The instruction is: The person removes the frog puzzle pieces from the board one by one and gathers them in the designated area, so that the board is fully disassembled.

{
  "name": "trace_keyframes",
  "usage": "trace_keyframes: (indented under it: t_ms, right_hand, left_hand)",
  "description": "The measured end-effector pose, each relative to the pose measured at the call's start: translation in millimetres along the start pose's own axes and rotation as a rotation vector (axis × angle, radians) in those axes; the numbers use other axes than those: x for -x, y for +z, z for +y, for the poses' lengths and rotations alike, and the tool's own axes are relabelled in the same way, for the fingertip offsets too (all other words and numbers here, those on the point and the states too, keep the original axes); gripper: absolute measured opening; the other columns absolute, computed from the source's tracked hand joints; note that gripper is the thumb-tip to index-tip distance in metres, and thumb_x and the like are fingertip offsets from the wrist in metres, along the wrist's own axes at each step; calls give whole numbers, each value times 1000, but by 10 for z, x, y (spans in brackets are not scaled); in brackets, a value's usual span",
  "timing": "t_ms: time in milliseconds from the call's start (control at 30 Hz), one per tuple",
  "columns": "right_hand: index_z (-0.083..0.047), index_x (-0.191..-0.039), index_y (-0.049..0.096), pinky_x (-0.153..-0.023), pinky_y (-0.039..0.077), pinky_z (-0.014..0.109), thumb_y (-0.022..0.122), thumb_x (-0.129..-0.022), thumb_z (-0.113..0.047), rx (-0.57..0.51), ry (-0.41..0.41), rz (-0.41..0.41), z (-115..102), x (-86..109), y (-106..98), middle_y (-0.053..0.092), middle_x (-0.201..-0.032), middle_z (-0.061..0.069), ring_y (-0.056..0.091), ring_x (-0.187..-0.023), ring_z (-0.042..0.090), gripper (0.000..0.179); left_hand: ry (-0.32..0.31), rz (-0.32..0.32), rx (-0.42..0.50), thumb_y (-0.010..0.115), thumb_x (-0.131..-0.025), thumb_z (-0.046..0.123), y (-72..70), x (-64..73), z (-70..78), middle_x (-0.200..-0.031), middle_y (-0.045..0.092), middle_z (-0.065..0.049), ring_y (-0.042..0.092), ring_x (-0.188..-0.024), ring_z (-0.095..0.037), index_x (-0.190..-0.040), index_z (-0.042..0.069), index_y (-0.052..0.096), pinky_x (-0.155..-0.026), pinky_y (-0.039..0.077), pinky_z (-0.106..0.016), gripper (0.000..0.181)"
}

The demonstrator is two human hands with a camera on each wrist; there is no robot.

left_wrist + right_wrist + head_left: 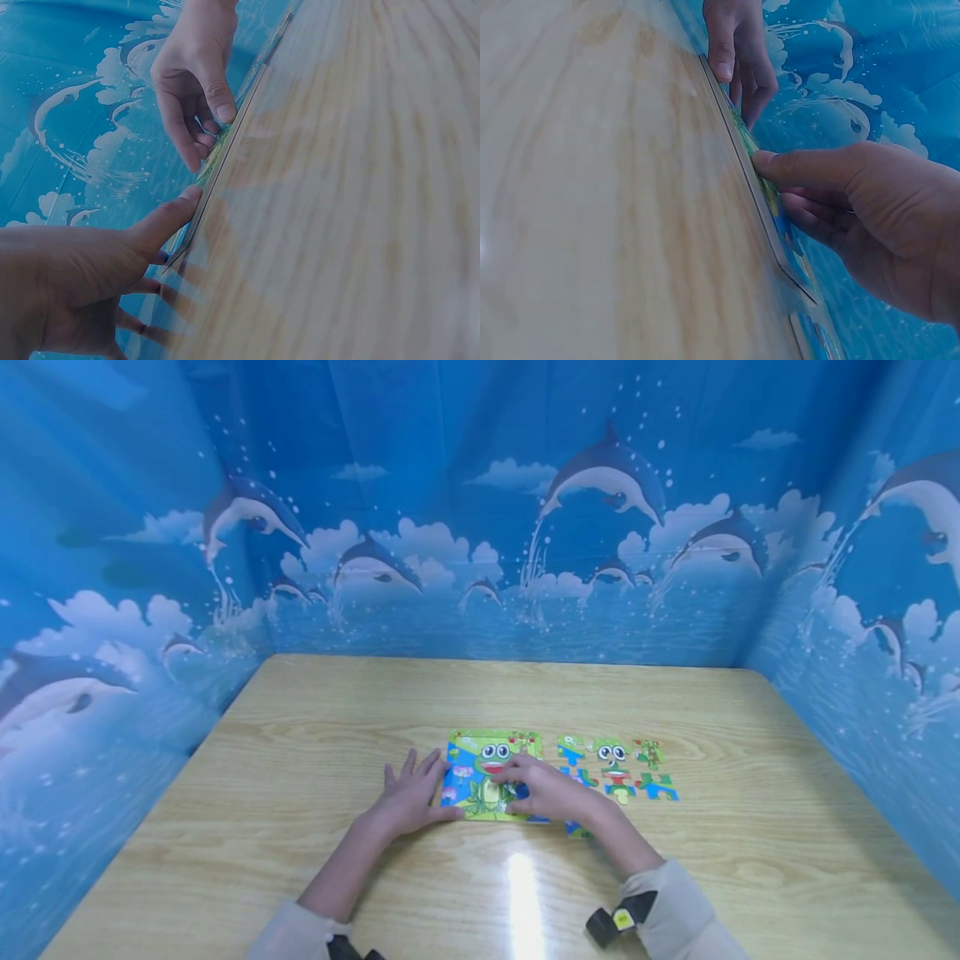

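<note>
A frog picture puzzle board [467, 766] lies flat on the wooden table. Along its left edge rests my left hand [411, 795], fingers spread and fairly straight, thumb at the near left corner. My right hand [551, 787] is over the board's right half, its thumb and bent fingertips touching the picture with a gap between them. In the right wrist view the right thumb [780, 165] presses on the board's surface [746, 142]. No loose piece shows between these fingers. The palm and wrist hide the board's right edge.
Several loose puzzle pieces lie right of the board, among them one with frog eyes [611, 752] and a blue-green one [658, 787]. Another piece [576, 830] is partly under the right forearm. A dolphin-print curtain [480, 510] surrounds the table [337, 693].
</note>
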State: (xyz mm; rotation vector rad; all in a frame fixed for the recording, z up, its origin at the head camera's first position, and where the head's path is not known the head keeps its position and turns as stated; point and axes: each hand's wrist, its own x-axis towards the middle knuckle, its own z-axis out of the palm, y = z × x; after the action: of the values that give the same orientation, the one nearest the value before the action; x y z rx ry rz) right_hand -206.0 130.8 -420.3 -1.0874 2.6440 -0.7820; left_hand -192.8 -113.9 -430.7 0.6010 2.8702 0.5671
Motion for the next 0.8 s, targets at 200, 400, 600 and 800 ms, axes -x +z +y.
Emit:
trace_keyframes:
  t_ms: [200,400,600,800]
  right_hand:
    - [-5,-124,57,-90,45,36,69,-82,-15,2,-14,-17,-5,-1,-3,50,-124,9,49,-110,24,44]
    - [-5,-124,57,-92,43,38,66,-85,-12,12,-26,-28,5,-1,-2,50,-126,10,46,-115,25,41]
    - [-5,-124,57,-91,44,36,65,-85,-10,38,-26,-26,13,-1,2,50,-124,9,46,-112,24,40]
    - [-4,-123,57,-89,45,36,66,-84,-10,63,-11,-16,-1,-8,12,50,-119,9,48,-107,23,40]
  left_hand:
    - [2,2,3,64,-78,53,4,-4,-7,-147,23,-19,11,-130,-50,-140,5,34,-94,5,-72,84]
    - [6,2,4,63,-78,54,9,-2,-15,-147,22,-19,10,-130,-50,-140,5,34,-94,5,-72,84]
    - [13,7,0,63,-79,53,11,4,-17,-147,22,-19,10,-130,-50,-140,4,33,-94,4,-72,85]
    - [15,7,-1,63,-79,54,13,3,-17,-147,22,-19,9,-130,-50,-140,3,34,-94,4,-72,84]
